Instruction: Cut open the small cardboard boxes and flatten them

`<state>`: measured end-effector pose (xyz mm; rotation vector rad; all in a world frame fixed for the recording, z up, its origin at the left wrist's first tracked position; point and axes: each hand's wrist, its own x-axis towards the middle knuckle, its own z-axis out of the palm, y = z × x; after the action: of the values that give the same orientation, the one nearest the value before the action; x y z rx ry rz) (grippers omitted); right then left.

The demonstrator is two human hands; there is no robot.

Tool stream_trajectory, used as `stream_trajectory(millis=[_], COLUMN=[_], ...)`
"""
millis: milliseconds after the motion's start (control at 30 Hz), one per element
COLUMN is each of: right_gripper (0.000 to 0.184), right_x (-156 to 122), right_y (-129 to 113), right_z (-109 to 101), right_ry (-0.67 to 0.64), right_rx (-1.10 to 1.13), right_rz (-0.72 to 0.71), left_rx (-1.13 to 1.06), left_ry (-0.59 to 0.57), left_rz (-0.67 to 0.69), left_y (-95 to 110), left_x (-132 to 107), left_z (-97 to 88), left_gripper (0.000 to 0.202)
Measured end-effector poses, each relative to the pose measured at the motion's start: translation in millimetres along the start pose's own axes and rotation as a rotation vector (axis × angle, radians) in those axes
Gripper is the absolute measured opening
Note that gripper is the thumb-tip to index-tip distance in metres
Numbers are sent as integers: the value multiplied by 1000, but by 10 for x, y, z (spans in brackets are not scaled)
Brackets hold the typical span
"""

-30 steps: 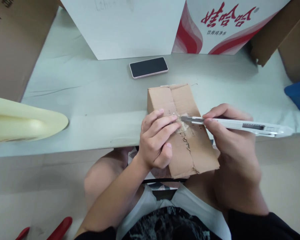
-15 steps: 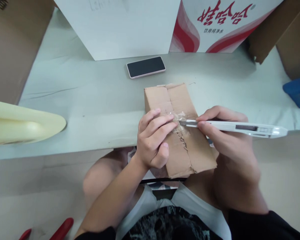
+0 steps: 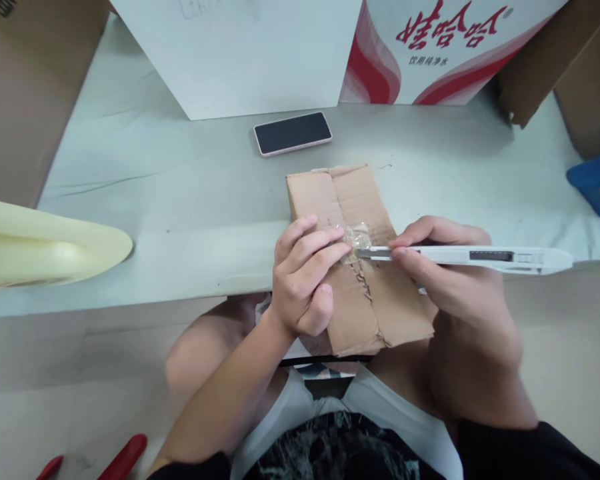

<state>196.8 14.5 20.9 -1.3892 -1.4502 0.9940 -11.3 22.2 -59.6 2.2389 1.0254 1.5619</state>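
On the cardboard box [image 3: 397, 308], which crosses the near edge of the table [image 3: 200, 220], the cutter [image 3: 459, 255] shifts its tip slightly nearer along the tape [image 3: 359, 235]; progress seems small. The right hand [image 3: 465, 293] clamps the cutter in its fingers; the left hand [image 3: 300, 280] rests there, fingers slightly apart

The pale green table [image 3: 205, 233] carries 1 phone [image 3: 293, 134], a printed carton [image 3: 265, 60] and a blue container [image 3: 597, 185].

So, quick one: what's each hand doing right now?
Left hand: open, fingers slightly bent, resting on the small box beside the clear tape.
Right hand: closed, holding the knife, blade at the tape.
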Motion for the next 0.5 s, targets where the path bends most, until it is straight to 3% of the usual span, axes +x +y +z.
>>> stream_trajectory(millis=[300, 500], right_gripper=[17, 12], right_x=[-7, 1], right_y=[34, -46], right_z=[-70, 4], right_ry=[86, -95], right_rx=[9, -33], right_rz=[-20, 21], left_rx=[26, 19], left_ry=[-27, -19], left_rz=[6, -5], left_y=[-6, 0], left_x=[9, 7], left_z=[-24, -15], left_gripper=[48, 49])
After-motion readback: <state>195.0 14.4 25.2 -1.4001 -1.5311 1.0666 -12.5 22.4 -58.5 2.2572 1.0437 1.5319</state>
